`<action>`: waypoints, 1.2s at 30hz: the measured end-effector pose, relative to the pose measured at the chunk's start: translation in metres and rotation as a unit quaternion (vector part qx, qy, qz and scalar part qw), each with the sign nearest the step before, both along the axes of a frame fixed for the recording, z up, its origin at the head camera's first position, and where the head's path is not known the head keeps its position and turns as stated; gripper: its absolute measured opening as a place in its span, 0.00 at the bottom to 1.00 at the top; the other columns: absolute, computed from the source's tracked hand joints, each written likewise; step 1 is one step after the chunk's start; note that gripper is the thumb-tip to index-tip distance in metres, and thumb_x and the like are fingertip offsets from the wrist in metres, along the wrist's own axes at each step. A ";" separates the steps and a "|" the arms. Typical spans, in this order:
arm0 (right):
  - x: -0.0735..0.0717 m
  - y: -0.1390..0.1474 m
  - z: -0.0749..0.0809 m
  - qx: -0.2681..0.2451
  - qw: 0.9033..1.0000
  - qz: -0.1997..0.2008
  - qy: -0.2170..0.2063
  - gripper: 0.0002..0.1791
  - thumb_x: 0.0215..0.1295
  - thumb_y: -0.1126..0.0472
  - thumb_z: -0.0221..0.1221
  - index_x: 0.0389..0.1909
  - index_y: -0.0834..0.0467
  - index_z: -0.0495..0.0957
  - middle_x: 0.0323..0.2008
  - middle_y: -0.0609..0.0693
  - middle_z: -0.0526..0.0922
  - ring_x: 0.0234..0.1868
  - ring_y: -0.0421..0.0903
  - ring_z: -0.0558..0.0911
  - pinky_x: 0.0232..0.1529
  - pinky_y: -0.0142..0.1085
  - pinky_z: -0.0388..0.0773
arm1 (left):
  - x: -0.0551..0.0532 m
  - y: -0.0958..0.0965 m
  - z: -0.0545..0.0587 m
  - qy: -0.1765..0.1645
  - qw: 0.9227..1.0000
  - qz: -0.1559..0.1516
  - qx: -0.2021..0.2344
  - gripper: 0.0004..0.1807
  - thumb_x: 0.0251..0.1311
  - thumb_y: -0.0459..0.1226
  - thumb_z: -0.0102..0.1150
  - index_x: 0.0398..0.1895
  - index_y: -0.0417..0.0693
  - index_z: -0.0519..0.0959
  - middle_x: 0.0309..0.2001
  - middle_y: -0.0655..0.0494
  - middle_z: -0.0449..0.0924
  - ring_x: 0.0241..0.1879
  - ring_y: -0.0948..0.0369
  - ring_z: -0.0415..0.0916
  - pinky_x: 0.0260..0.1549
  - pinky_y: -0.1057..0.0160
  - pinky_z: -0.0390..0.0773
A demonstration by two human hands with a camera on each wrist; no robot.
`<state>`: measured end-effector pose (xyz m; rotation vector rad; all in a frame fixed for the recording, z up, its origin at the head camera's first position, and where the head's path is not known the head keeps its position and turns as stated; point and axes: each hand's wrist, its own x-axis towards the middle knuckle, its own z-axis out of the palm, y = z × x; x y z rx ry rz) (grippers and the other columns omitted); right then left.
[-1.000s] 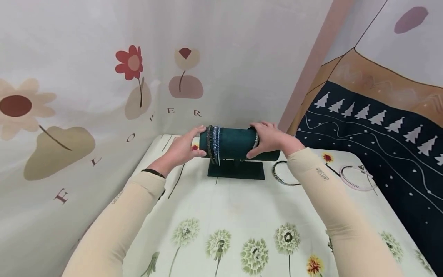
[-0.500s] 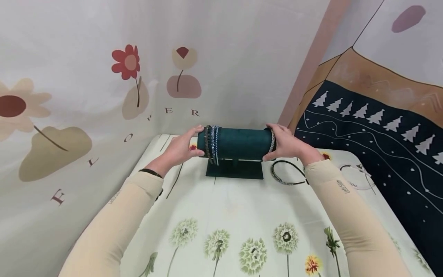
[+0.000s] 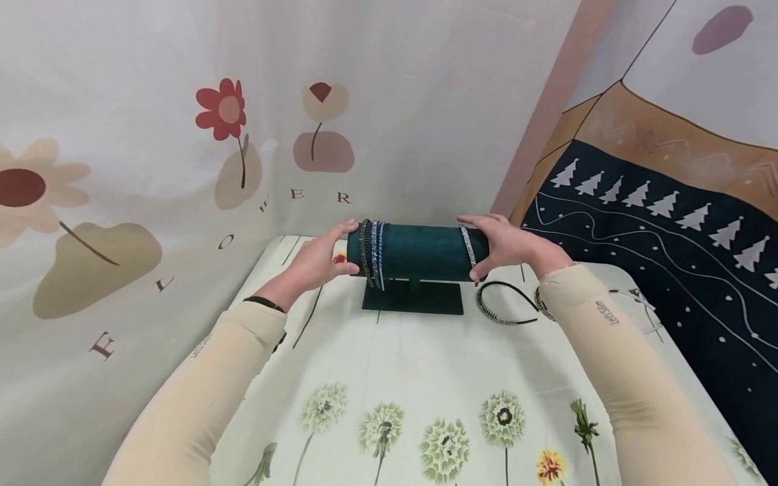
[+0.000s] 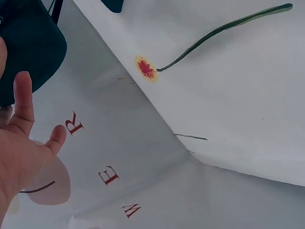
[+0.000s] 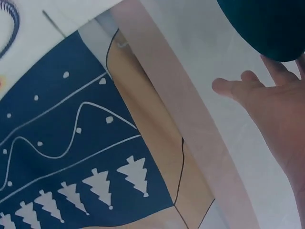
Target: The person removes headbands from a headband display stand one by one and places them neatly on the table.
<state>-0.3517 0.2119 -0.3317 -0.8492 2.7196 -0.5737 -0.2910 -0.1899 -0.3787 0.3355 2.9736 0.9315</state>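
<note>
A dark green padded roll stand (image 3: 416,253) stands on the table in the head view. Several headbands (image 3: 373,253), brown, black and glittery blue, sit close together near its left end. A silvery glitter headband (image 3: 469,246) sits slightly tilted toward the right end. My left hand (image 3: 317,260) holds the left end, fingers above and thumb in front. With fingers on top and thumb low in front, my right hand (image 3: 507,244) spans the right end and holds the silvery headband's edges. Both wrist views show the roll's ends, green roll (image 4: 35,55) and green roll (image 5: 271,26), beside the hands.
A black toothed headband (image 3: 504,304) lies on the table right of the stand's base. Farther right, another headband (image 3: 543,305) and a pale one are partly covered by my right sleeve. A floral cloth (image 3: 413,358) covers the table; printed curtains hang behind and at both sides.
My right hand has slid the silvery headband rightward along the roll toward its right end, then slightly back left. The left hand stays at the left end.
</note>
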 end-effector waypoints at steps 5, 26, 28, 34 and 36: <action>-0.007 -0.003 -0.002 0.007 0.999 -0.012 -0.029 0.67 0.52 0.50 0.84 0.87 0.48 0.51 0.81 0.61 0.59 0.80 0.65 0.49 0.74 0.70 0.65 | 0.000 -0.001 0.000 0.002 1.000 -0.004 0.005 0.53 0.66 0.46 0.74 0.87 0.64 0.52 0.89 0.56 0.48 0.83 0.39 0.57 0.77 0.32 0.65; -0.001 0.047 -0.034 -0.167 0.974 -0.096 -0.117 0.62 0.61 0.53 0.77 0.87 0.48 0.46 0.83 0.62 0.56 0.79 0.66 0.63 0.76 0.71 0.63 | -0.001 -0.002 0.000 -0.001 1.000 -0.004 0.004 0.53 0.66 0.47 0.75 0.87 0.64 0.51 0.89 0.58 0.46 0.84 0.41 0.57 0.78 0.33 0.65; 0.002 0.057 -0.041 -0.175 0.972 -0.113 -0.113 0.63 0.62 0.51 0.77 0.88 0.50 0.43 0.86 0.62 0.49 0.84 0.66 0.54 0.78 0.74 0.56 | -0.001 -0.002 0.000 -0.002 1.000 -0.003 0.004 0.53 0.66 0.47 0.74 0.87 0.64 0.51 0.89 0.59 0.46 0.84 0.41 0.56 0.78 0.33 0.64; 0.018 0.096 -0.067 -0.251 0.939 -0.196 -0.128 0.62 0.69 0.55 0.72 0.84 0.54 0.31 0.87 0.65 0.44 0.87 0.63 0.48 0.83 0.68 0.51 | -0.003 0.000 -0.001 -0.005 1.000 -0.006 0.007 0.53 0.66 0.47 0.74 0.88 0.64 0.51 0.89 0.59 0.46 0.84 0.42 0.55 0.79 0.34 0.63; 0.027 0.110 -0.070 -0.274 0.928 -0.219 -0.127 0.57 0.72 0.54 0.70 0.79 0.54 0.32 0.87 0.63 0.49 0.85 0.56 0.54 0.82 0.60 0.56 | -0.003 -0.001 0.000 -0.005 1.000 -0.005 0.008 0.54 0.66 0.47 0.75 0.88 0.64 0.51 0.89 0.59 0.46 0.84 0.41 0.56 0.78 0.33 0.64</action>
